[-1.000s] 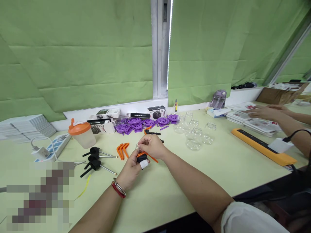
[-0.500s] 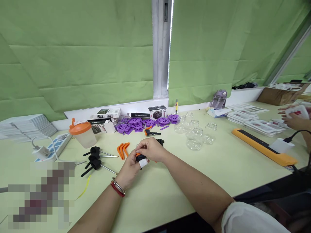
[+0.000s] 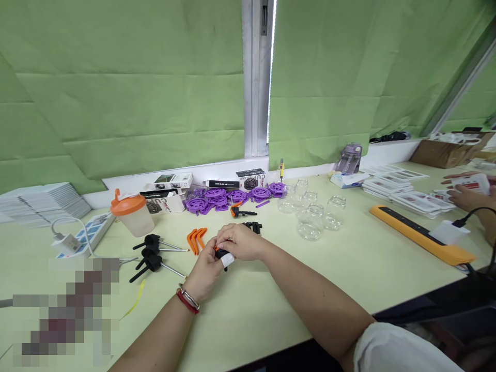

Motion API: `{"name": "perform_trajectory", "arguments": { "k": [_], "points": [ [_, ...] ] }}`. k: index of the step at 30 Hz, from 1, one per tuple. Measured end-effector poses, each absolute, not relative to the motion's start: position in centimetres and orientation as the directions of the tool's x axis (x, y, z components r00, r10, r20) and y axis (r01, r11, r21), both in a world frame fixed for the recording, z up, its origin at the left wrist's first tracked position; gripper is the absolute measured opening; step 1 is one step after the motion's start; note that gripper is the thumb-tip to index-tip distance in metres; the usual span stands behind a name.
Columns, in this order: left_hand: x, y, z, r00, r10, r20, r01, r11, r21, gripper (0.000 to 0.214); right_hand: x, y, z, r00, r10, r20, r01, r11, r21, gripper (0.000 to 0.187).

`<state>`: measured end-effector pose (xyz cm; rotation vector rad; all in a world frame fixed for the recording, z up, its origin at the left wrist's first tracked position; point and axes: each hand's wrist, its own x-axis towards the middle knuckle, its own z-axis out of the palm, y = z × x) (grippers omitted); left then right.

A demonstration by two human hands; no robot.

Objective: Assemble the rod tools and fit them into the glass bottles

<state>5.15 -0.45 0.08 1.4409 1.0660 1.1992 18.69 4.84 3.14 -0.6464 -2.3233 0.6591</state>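
Note:
Both my hands meet over the pale green table just in front of me. My left hand, with a red and silver bracelet at the wrist and a white bandage on one finger, grips a small black and orange part. My right hand is curled over the same part from above, fingers pressed on it. Most of the part is hidden by my fingers. Loose orange levers lie just left of my hands, and small black pieces just behind them.
Three black clamps with metal pins lie to the left, near an orange-lidded cup and a power strip. Purple discs, boxes and glass jars stand behind. An orange bar lies right. Another person's hands handle cards far right.
My right hand has come down from a raised pinch onto the part in my left hand, covering the orange piece. The other person's hands have drawn back to the far right.

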Motion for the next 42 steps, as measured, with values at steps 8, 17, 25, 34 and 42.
{"name": "perform_trajectory", "arguments": {
  "k": [8,17,25,34,42],
  "points": [
    [4.9,-0.3,-0.1,0.155,0.970,0.185,0.054,-0.195,0.979,0.047,18.7,4.8,3.0,-0.712,0.563,0.419,0.299,0.784,-0.544,0.019],
    [3.7,0.7,-0.9,0.082,0.990,0.111,-0.057,-0.106,0.993,0.041,19.7,4.5,3.4,-0.625,0.592,0.509,0.384,0.800,-0.461,0.020],
    [3.2,0.6,0.1,-0.051,0.999,0.002,-0.304,-0.017,0.953,0.046,26.6,9.8,1.0,0.068,0.996,0.054,0.795,-0.022,-0.606,0.014],
    [2.7,0.9,-0.5,-0.063,0.998,0.027,-0.341,-0.047,0.939,0.045,26.3,11.3,-1.2,0.109,0.980,-0.170,0.846,-0.181,-0.501,0.024],
    [2.6,1.1,-0.9,-0.058,0.998,0.035,-0.350,-0.053,0.935,0.045,26.6,10.5,-0.1,0.157,0.971,-0.183,0.870,-0.223,-0.439,0.029]
  ]
}}
